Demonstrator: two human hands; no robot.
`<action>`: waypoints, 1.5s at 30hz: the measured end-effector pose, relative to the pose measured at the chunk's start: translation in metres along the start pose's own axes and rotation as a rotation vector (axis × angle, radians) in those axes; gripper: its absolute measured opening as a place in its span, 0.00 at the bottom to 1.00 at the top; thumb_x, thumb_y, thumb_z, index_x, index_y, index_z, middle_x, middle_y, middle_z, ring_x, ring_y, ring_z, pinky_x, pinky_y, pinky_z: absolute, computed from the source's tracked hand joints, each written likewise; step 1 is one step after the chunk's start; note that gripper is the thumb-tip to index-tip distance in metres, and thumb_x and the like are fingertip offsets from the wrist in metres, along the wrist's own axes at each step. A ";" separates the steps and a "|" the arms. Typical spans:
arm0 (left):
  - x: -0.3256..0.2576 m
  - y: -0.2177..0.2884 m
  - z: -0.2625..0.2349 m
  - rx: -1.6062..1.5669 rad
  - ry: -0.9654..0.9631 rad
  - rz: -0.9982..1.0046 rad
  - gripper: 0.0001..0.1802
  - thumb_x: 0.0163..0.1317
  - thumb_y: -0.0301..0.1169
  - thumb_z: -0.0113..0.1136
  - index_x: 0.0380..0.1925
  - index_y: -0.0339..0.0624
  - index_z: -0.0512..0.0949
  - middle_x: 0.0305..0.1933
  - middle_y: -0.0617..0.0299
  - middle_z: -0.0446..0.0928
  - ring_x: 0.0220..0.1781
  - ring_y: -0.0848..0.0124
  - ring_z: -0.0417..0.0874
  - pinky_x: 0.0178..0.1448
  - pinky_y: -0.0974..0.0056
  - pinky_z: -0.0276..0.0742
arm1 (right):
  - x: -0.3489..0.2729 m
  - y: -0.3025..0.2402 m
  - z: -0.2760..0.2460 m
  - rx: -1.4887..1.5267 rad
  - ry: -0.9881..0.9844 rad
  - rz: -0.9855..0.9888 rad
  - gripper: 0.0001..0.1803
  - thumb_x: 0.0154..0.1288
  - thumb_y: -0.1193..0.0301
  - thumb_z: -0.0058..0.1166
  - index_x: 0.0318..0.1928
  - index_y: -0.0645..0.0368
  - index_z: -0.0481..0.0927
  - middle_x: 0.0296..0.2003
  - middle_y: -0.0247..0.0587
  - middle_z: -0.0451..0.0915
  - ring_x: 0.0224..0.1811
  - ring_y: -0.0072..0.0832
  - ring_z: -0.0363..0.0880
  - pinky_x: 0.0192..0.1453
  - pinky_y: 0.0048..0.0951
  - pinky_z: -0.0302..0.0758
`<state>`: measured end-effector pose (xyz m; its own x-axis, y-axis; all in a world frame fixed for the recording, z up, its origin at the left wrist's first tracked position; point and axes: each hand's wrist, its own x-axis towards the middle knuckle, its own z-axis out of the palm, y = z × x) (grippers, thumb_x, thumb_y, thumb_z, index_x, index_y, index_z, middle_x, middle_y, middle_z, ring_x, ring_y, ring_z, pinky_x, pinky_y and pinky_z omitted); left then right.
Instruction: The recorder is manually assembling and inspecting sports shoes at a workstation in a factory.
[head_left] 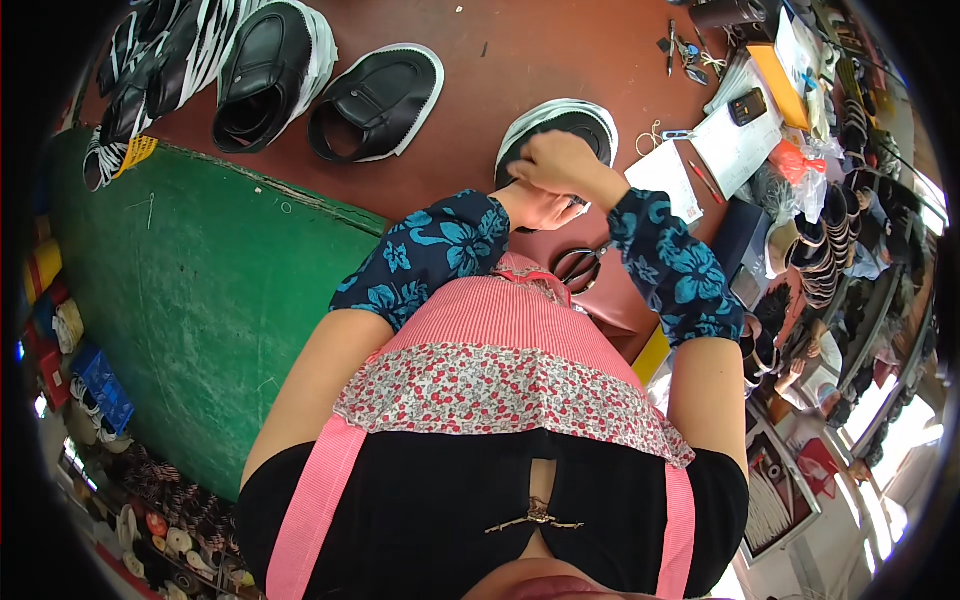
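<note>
A black shoe upper (570,122) with a white edge lies on the red-brown tabletop in front of me, partly covered by my hands. My left hand (540,207) is closed on its near end, with the fingertips mostly hidden. Across the left hand's fingers comes my right hand (565,163), its fingers curled in; whatever they pinch does not show. Just below the hands, close to my apron, lies a pair of black-handled scissors (578,268). One more black shoe upper (375,105) rests to the left, beside a stack of nested shoe uppers (268,75).
A green board (200,260) covers the table's left part. More stacked uppers (175,60) stand at far left. On the right are papers (735,145), a phone (747,107), a red pen (706,182), a dark box (740,238) and plastic bags (795,165). Other people sit farther right.
</note>
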<state>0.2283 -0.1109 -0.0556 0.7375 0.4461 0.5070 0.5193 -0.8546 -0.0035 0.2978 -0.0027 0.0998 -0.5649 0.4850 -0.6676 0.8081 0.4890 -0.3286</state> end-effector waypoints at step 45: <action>0.010 0.011 -0.088 -0.899 -0.246 -0.831 0.31 0.79 0.52 0.62 0.37 0.28 0.90 0.37 0.36 0.88 0.39 0.39 0.90 0.47 0.42 0.85 | -0.141 0.161 0.199 0.682 1.039 0.564 0.23 0.84 0.52 0.62 0.47 0.63 0.91 0.32 0.31 0.81 0.35 0.23 0.81 0.39 0.29 0.76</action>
<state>0.2031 -0.1388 0.0251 0.4394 0.8925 -0.1019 0.4593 -0.1258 0.8793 0.5412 -0.1365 0.0077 0.2462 0.9625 -0.1136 0.7188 -0.2599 -0.6448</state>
